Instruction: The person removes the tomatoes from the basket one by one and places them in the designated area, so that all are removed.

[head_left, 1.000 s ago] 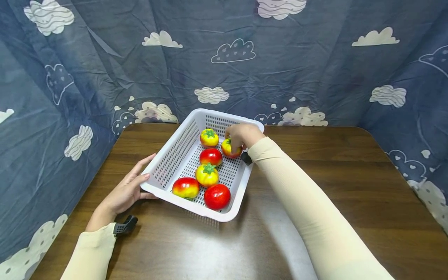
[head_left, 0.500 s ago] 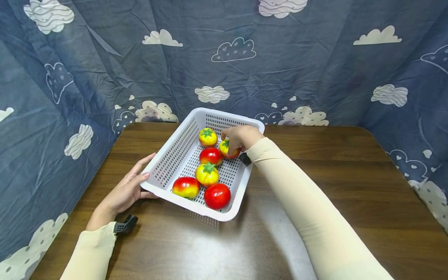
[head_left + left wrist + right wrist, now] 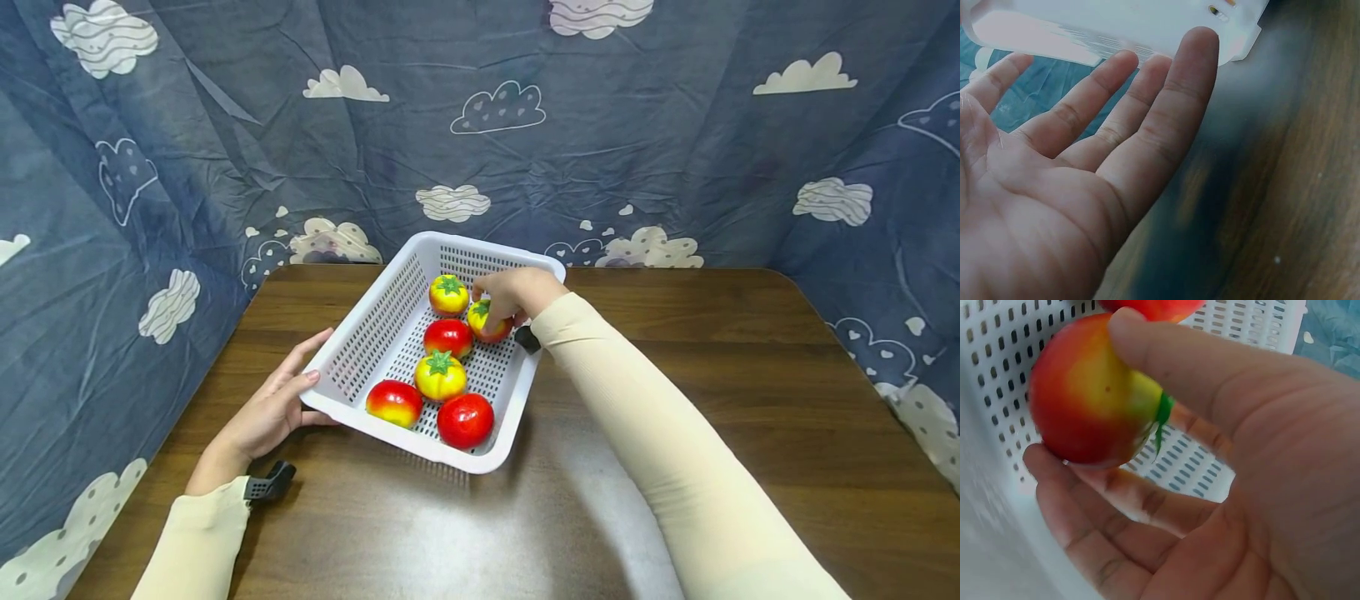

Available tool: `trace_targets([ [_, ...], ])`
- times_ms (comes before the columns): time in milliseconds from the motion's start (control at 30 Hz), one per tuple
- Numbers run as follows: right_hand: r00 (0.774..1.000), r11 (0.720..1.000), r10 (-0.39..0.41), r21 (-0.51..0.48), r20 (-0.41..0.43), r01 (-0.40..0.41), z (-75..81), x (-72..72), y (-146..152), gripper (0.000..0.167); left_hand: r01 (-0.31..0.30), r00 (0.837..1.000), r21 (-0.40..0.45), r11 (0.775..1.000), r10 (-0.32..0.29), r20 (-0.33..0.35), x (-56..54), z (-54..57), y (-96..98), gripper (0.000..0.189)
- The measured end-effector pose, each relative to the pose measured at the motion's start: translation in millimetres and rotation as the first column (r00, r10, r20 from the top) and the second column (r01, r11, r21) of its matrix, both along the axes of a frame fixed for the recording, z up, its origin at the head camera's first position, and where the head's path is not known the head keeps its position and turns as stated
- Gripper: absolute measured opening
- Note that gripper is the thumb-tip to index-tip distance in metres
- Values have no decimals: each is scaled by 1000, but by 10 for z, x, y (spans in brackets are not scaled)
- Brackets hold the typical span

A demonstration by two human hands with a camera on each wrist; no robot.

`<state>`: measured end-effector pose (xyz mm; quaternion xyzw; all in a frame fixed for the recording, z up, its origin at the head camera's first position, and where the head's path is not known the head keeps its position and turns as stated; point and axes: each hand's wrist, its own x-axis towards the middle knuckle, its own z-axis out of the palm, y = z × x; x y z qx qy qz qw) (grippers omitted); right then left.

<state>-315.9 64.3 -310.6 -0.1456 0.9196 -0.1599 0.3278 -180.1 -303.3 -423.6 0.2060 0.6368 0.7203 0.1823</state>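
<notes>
A white slotted plastic basket (image 3: 517,408) is on the wooden table and holds several shiny fruits. Inside its far right part, my right hand (image 3: 521,292) holds a yellow-and-red fruit with a green leafy top (image 3: 1094,394); the thumb presses one side and curled fingers lie around the other. Left of it sits a similar leafy fruit (image 3: 449,295), and a red fruit (image 3: 448,338) lies just in front. Outside the basket's near left corner, my left hand (image 3: 262,412) touches the rim and wall. Its fingers (image 3: 1154,134) look nearly straight in the left wrist view.
Nearer the basket's front lie a yellow leafy fruit (image 3: 440,377), a red-yellow fruit (image 3: 394,403) and a red one (image 3: 466,421). Brown tabletop (image 3: 735,375) extends to the right. A blue cloud-patterned cloth (image 3: 637,158) hangs behind and at both sides.
My right hand and the fruit it holds have shifted slightly left. Several fruits in the middle and front left of the basket have also nudged a little left. My left hand has stayed put.
</notes>
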Motion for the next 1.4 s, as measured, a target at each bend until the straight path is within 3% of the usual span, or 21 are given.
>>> trace_targets([
  [967,992,996,88,-20,-89,-90,134,-30,211,57,56,998,40,998,-55,-21,11,-27,-21,63],
  [1400,980,981,125,-130,-152,-146,148,-21,347,60,40,999,33,999,-39,-15,11,-36,-25,63],
])
